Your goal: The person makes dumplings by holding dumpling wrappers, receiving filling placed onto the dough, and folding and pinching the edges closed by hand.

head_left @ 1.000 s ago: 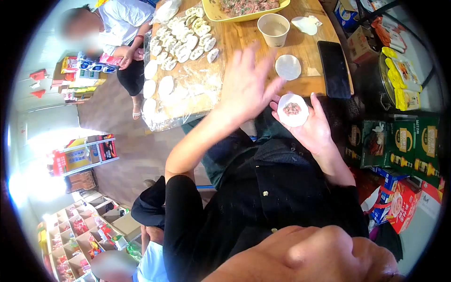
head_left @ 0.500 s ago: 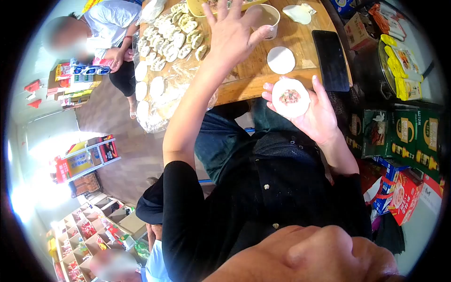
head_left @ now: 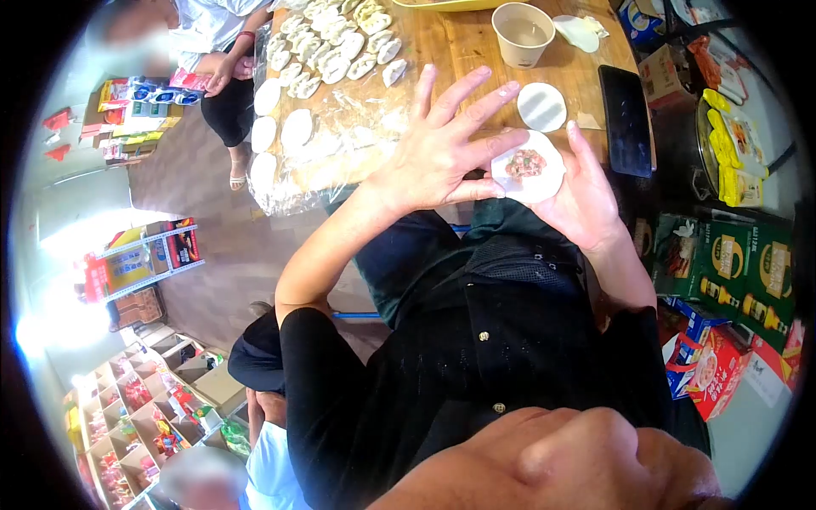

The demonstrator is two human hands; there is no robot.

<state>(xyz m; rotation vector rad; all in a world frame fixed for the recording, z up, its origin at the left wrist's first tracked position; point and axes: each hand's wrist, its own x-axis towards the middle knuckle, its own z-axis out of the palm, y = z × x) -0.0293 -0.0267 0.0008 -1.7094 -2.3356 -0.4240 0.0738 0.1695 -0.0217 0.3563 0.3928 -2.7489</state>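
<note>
A round dumpling wrapper [head_left: 544, 183] with a lump of minced filling [head_left: 526, 163] at its middle lies flat in my right hand [head_left: 586, 208], which supports it from below with its thumb up on the far side. My left hand [head_left: 438, 157] is spread, back upward, at the wrapper's left side. Its index finger and thumb reach the wrapper's edge, while the other fingers stretch out over the table. Another plain wrapper [head_left: 541, 106] rests on the wood just beyond my hands. Behind it stands a paper cup [head_left: 522, 38] of cloudy liquid.
Several folded dumplings [head_left: 331, 47] and plain wrappers [head_left: 297, 128] sit at the left on plastic film [head_left: 340, 144]. A black phone [head_left: 627, 119] is at the table's right edge, near more dough [head_left: 578, 32]. A yellow tray [head_left: 450, 3] is at the back. Another person [head_left: 212, 42] sits at the left.
My left hand has come back from above the cup and yellow tray to the wrapper's left edge. My right hand still holds the filled wrapper. The view has shifted slightly.
</note>
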